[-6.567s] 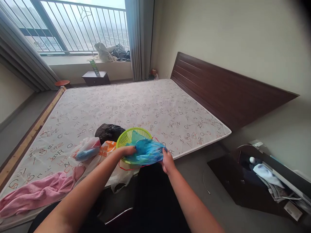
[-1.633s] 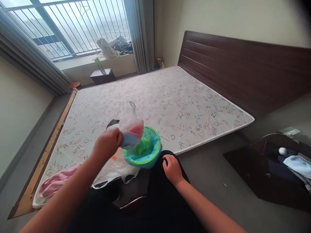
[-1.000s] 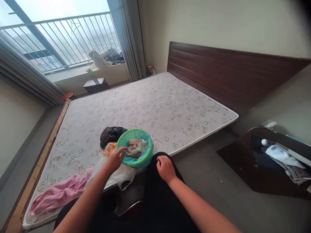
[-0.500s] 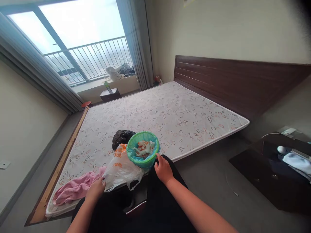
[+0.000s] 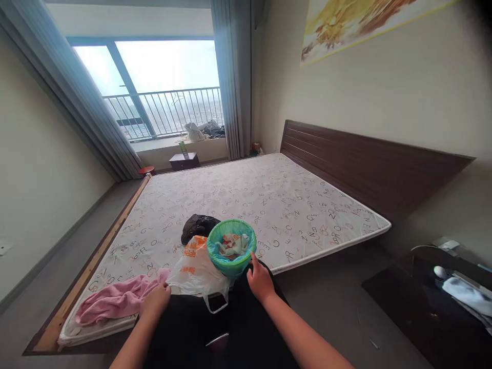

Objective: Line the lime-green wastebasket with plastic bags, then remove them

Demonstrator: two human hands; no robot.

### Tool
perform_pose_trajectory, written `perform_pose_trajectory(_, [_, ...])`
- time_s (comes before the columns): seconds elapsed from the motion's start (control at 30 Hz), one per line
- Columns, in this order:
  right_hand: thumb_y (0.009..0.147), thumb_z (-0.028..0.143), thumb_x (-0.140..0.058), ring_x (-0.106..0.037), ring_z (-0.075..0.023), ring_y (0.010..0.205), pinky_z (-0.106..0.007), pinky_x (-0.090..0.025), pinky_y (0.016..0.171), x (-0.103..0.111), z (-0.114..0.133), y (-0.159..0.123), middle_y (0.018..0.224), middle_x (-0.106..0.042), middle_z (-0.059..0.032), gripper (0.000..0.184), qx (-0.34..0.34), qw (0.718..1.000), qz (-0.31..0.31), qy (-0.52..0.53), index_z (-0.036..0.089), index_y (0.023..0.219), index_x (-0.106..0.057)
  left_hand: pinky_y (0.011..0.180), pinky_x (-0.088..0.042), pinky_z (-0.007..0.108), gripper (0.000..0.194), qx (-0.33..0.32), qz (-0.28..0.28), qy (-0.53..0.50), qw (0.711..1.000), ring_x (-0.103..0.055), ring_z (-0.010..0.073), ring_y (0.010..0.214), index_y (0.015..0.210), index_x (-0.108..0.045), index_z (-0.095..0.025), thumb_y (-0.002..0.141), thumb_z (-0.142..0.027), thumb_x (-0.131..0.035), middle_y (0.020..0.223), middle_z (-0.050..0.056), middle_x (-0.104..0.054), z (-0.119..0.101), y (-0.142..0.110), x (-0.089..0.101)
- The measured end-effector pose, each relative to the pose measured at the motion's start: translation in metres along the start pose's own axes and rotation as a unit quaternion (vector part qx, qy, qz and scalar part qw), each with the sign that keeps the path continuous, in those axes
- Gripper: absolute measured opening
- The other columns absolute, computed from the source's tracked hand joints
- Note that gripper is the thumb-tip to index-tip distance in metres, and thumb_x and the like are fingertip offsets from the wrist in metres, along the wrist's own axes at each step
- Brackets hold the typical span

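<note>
Since a second ago my left grip (image 5: 155,300) has drawn back from the basket (image 5: 234,263) to the near edge of the white plastic bag (image 5: 198,274), and my right grip (image 5: 261,281) has moved off my thigh (image 5: 246,320) to the rim. With the basket as clock centre, the pink cloth (image 5: 119,300) lies well out toward eight on the mattress (image 5: 238,187). My left grip curls beside it; I cannot tell if it pinches the white plastic bag, which sits at eight. The black bag (image 5: 198,226) is near ten. The green, blue-lined basket holds crumpled bags (image 5: 233,247). My right grip, loosely bent, has its index finger at four on the rim; whether it has hold, I cannot tell.
</note>
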State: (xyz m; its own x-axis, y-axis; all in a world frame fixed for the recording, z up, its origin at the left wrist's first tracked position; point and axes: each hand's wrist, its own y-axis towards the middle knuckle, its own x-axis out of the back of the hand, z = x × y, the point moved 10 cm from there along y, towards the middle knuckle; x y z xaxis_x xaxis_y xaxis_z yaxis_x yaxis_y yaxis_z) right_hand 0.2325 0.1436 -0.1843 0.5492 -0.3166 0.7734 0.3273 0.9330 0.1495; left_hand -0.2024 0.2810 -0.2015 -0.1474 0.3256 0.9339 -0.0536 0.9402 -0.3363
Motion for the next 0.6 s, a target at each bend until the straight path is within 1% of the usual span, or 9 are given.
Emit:
perform_pose_trajectory(0.07, [0.092, 0.012, -0.046, -0.067, -0.0238, 0.112, -0.035, -0.048, 0.099, -0.007, 0.004, -0.001, 0.125, -0.072, -0.0099, 0.075, 0.004, 1.0, 0.019, -0.009, 0.021, 0.164, -0.025, 0.095, -0.049, 0.044, 0.037, -0.01, -0.008, -0.013, 1.0, -0.069, 0.0332, 0.113, 0.103, -0.069, -0.02, 0.097, -0.03, -0.033, 0.118, 0.017, -0.074, -0.017, -0.005, 0.002])
perform_pose_trajectory(0.17, [0.092, 0.012, -0.046, -0.066, -0.0249, 0.116, -0.036, -0.046, 0.101, -0.013, 0.004, -0.001, 0.129, -0.071, -0.011, 0.075, 0.002, 0.999, 0.04, -0.02, 0.02, 0.164, -0.026, 0.094, -0.049, 0.043, 0.041, -0.03, -0.017, -0.022, 0.999, -0.07, 0.0323, 0.112, 0.107, -0.068, -0.02, 0.099, -0.031, -0.03, 0.115, 0.016, -0.075, -0.047, -0.011, 0.0])
perform_pose_trajectory(0.27, [0.092, 0.012, -0.045, -0.065, -0.025, 0.118, -0.036, -0.046, 0.102, -0.012, -0.002, 0.001, 0.132, -0.069, -0.0125, 0.073, -0.008, 0.999, 0.046, -0.022, 0.017, 0.163, -0.028, 0.093, -0.05, 0.044, 0.042, -0.058, -0.021, -0.002, 0.998, -0.071, 0.0328, 0.111, 0.112, -0.068, -0.021, 0.1, -0.033, -0.029, 0.117, 0.015, -0.075, -0.078, -0.011, -0.007])
perform_pose_trajectory(0.33, [0.092, 0.012, -0.044, -0.066, -0.0242, 0.118, -0.035, -0.046, 0.102, -0.01, -0.005, 0.002, 0.133, -0.069, -0.0129, 0.073, -0.016, 0.999, 0.045, -0.015, 0.016, 0.163, -0.028, 0.092, -0.051, 0.045, 0.044, -0.068, -0.014, -0.001, 0.998, -0.071, 0.0344, 0.112, 0.114, -0.068, -0.02, 0.1, -0.033, -0.029, 0.122, 0.017, -0.074, -0.092, -0.007, -0.013])
perform_pose_trajectory(0.43, [0.091, 0.012, -0.045, -0.067, -0.0243, 0.117, -0.035, -0.047, 0.101, -0.01, -0.003, 0.003, 0.132, -0.07, -0.0133, 0.073, -0.015, 0.998, 0.049, -0.023, 0.016, 0.163, -0.028, 0.093, -0.05, 0.048, 0.044, -0.074, 0.001, -0.006, 0.997, -0.07, 0.0377, 0.113, 0.111, -0.069, -0.016, 0.1, -0.03, -0.029, 0.12, 0.021, -0.074, -0.097, 0.001, -0.022])
perform_pose_trajectory(0.5, [0.091, 0.012, -0.046, -0.067, -0.0252, 0.117, -0.035, -0.048, 0.1, -0.012, 0.001, 0.004, 0.132, -0.07, -0.0132, 0.074, -0.009, 0.998, 0.055, -0.038, 0.017, 0.163, -0.028, 0.093, -0.05, 0.05, 0.042, -0.082, 0.0, -0.006, 0.997, -0.07, 0.0394, 0.112, 0.108, -0.07, -0.015, 0.1, -0.029, -0.031, 0.117, 0.022, -0.075, -0.094, 0.005, -0.025])
perform_pose_trajectory(0.6, [0.092, 0.013, -0.046, -0.067, -0.0267, 0.117, -0.037, -0.048, 0.099, -0.014, 0.004, 0.004, 0.132, -0.071, -0.013, 0.075, -0.002, 0.997, 0.059, -0.049, 0.019, 0.164, -0.026, 0.093, -0.051, 0.05, 0.041, -0.087, -0.002, -0.016, 0.996, -0.071, 0.0391, 0.111, 0.105, -0.07, -0.016, 0.1, -0.027, -0.032, 0.117, 0.021, -0.075, -0.083, 0.006, -0.026])
